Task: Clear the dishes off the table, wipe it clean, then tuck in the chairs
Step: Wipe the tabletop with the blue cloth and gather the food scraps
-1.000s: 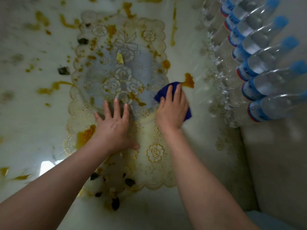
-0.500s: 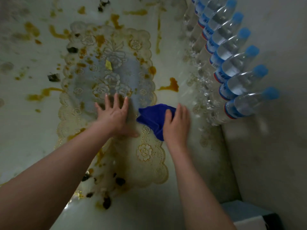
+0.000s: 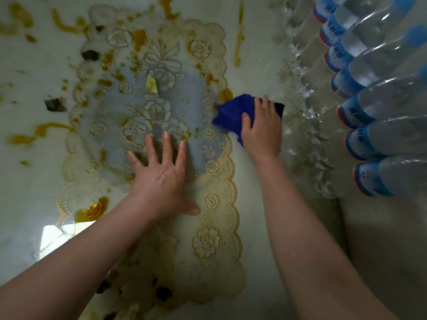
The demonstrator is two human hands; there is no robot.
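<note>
We see the placemat (image 3: pixel 208 227) lying on the worktop (image 3: pixel 258 227), our left hand (image 3: pixel 161 179) flat on it, the cloth (image 3: pixel 231 114) under our right hand (image 3: pixel 262 132) at its right edge, bottles (image 3: pixel 381 135) rowed far right.

Blue folded cloth (image 3: pixel 233 114): partly hidden beneath the right hand (image 3: pixel 262 129); its near edge is covered.
Clear lace-patterned plastic placemat (image 3: pixel 215 204): crossed by the left hand (image 3: pixel 161 179) and forearm; the pattern underneath is hidden.
Row of clear plastic water bottles with blue labels (image 3: pixel 379 107): cut off by the top and right edges; label print is too blurred to be read.
Dark scraps at the mat's near end (image 3: pixel 163 293): too blurred to be identified.
Glossy white surface (image 3: pixel 27 192): cut off on every side.
</note>
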